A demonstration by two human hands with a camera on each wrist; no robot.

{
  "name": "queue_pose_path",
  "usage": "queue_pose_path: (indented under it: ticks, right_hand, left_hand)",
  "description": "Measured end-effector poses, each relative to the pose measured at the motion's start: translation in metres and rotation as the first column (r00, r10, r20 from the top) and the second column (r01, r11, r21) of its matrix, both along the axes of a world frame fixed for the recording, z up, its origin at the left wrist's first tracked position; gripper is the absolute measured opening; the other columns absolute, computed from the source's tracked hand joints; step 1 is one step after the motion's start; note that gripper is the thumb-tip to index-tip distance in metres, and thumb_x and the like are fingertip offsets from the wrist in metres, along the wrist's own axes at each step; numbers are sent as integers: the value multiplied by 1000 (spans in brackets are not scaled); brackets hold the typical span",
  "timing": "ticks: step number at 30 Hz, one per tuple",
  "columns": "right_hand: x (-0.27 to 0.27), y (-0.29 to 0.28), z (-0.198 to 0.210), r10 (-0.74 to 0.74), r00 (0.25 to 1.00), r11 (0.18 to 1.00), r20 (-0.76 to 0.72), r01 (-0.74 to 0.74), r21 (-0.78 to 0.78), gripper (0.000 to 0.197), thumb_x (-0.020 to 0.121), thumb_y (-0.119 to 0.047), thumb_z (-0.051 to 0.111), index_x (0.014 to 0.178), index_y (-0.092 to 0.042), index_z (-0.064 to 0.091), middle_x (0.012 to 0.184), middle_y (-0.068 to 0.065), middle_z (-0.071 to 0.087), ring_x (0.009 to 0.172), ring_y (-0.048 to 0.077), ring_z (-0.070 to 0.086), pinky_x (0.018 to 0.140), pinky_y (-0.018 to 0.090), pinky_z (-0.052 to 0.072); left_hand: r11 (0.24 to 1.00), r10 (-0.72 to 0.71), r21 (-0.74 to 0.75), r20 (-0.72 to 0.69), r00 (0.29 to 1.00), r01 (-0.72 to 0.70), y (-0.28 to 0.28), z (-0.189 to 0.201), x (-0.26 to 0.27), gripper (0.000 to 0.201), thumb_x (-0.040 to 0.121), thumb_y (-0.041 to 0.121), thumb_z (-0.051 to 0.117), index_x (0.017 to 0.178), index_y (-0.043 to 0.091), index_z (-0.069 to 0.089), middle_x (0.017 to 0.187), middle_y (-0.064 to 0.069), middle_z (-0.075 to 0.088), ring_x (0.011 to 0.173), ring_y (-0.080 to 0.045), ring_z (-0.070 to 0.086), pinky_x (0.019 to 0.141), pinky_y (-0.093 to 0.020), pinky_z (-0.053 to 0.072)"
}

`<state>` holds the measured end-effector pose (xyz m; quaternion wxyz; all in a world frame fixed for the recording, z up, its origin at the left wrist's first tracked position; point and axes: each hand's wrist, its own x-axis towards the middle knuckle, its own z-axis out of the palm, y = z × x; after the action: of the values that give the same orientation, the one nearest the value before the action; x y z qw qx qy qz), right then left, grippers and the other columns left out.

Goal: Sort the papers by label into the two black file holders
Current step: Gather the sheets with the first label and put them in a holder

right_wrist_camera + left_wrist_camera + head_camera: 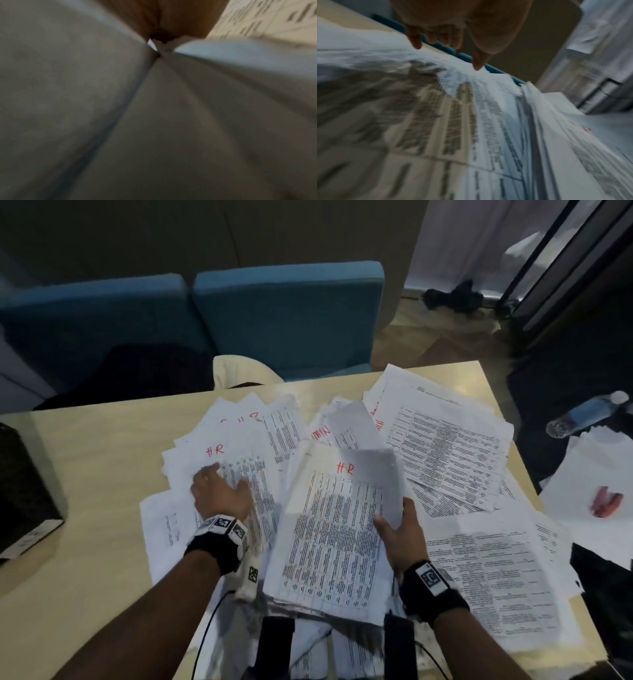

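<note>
Printed papers lie spread over a light wooden table (96,460), several marked in red. My right hand (397,529) grips the right edge of a raised stack of papers (335,529) whose top sheet reads "HR"; the right wrist view shows only blurred paper (171,108) close to the lens. My left hand (219,491) lies spread and flat on another sheet marked "HR" (219,460) to the left. In the left wrist view its fingers (436,36) point down at the paper (436,121) and the thumb tip touches it. A black file holder (24,491) stands at the table's left edge.
Papers marked "MIN" (322,434) lie at the back middle. Two blue chairs (287,316) stand behind the table. To the right are a water bottle (585,414), loose white sheets and a red object (604,505). Black straps (274,642) and cables hang near my body.
</note>
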<state>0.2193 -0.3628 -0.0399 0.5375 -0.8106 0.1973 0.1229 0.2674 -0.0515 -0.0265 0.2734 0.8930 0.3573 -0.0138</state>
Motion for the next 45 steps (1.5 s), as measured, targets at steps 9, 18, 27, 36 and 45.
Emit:
queue_pose_path:
  ticks: [9,18,27,36,45]
  right_hand:
    - [5,2,8,-13,995,1000,100,13,-3,33,84,-13,70,110,-13,49,91,1,58,79,21,57,57,23,42]
    - [20,0,21,21,974,996,223,-2,-87,30,78,-10,77,100,-3,57,78,9,61,67,25,55,55,20,38]
    - [18,1,12,-98,978,995,186,101,-10,35,80,-12,76,107,3,59,91,17,63,82,29,59,68,27,40]
    - [17,6,27,25,976,1000,215,-24,-8,50,66,-34,66,101,1,60,84,15,63,69,21,57,61,20,39]
    - [11,27,17,121,983,992,137,-117,-41,61,61,-55,66,100,-9,58,83,8,64,69,8,56,54,21,38]
  left_hand:
    - [935,317,-79,-248,915,-346,18,5,-26,82,74,45,72,139,14,34,151,-11,19,140,-32,14,111,-50,22]
    - [918,293,-186,-284,913,-352,57,5,-40,93,70,49,77,141,9,32,135,-19,44,129,-39,32,101,-50,35]
    - [931,313,-218,61,948,-293,87,15,-64,46,98,31,45,133,1,46,128,-25,54,117,-39,53,95,-34,42]
    - [870,475,-238,166,864,-432,162,25,-110,32,96,23,49,117,0,58,120,-25,60,111,-41,55,94,-42,42]
    - [935,-45,-343,129,991,87,34,19,-81,33,98,31,47,124,14,58,123,-6,63,109,-25,58,89,-30,43]
